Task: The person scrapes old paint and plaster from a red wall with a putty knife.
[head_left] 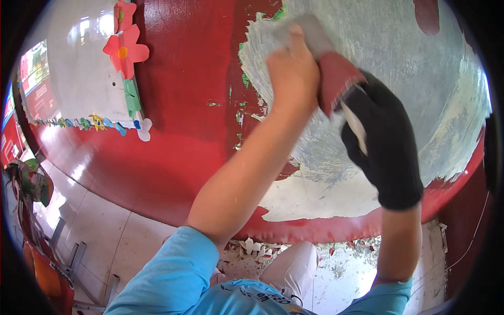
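1. Nearest, the person's blue shirt (pixel 173 268) fills the lower edge, with a pale trouser leg (pixel 291 268) beside it.
2. Paint flakes (pixel 251 247) lie on the tiled floor (pixel 100 215) at the foot of the wall.
3. The right hand (pixel 386 139), in a black glove (pixel 396 170), has its fingers wrapped around the pale handle (pixel 355 127) of a scraper (pixel 336 76).
4. The bare left hand (pixel 294 76) is against the scraper's upper part, one digit stretched along the blurred grey blade (pixel 313 34); how its other fingers stand, I cannot tell.
5. The scraper is over the grey, scraped-looking patch (pixel 399 68) of the red wall (pixel 184 79).
6. Off to the left, a white board (pixel 76 79) carries a red paper flower (pixel 123 52) on its edge.
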`<state>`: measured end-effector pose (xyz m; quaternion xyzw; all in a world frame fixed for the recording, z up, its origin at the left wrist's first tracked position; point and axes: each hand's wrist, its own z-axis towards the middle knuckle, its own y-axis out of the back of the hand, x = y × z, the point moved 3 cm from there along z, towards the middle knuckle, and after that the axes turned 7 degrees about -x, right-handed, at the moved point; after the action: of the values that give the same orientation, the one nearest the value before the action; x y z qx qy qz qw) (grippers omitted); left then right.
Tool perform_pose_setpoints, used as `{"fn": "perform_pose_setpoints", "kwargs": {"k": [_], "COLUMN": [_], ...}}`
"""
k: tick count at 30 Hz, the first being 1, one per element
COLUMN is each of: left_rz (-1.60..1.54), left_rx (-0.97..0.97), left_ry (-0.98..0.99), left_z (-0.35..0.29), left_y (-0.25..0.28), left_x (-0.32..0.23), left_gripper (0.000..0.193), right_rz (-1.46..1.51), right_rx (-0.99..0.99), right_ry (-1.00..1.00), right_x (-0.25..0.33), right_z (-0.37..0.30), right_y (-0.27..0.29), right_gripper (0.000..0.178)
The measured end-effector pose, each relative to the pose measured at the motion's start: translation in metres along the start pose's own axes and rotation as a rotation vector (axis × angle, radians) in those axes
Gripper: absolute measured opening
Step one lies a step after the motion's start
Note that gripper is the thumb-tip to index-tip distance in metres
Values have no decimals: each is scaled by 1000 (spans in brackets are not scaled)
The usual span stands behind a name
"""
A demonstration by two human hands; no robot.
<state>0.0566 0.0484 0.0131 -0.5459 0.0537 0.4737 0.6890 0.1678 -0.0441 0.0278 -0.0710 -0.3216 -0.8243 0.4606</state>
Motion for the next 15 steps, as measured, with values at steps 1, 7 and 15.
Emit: {"fn": "perform_pose_setpoints", "kwargs": {"k": [1, 7, 15], "left_rz": [-89, -85, 18], "left_rx": [-2, 21, 8], "left_ry": [27, 93, 127], "left_z": [3, -9, 0], "left_y": [-3, 6, 30], "left_x": [-8, 9, 9], "left_gripper": [47, 47, 49], "right_rz": [-486, 393, -453], "right_rx": [-106, -10, -224], "right_ry": [588, -371, 637], "right_x": [7, -8, -10], "right_z": [-4, -23, -37], "right_y": [-5, -8, -30], "right_gripper": [19, 14, 28]}}
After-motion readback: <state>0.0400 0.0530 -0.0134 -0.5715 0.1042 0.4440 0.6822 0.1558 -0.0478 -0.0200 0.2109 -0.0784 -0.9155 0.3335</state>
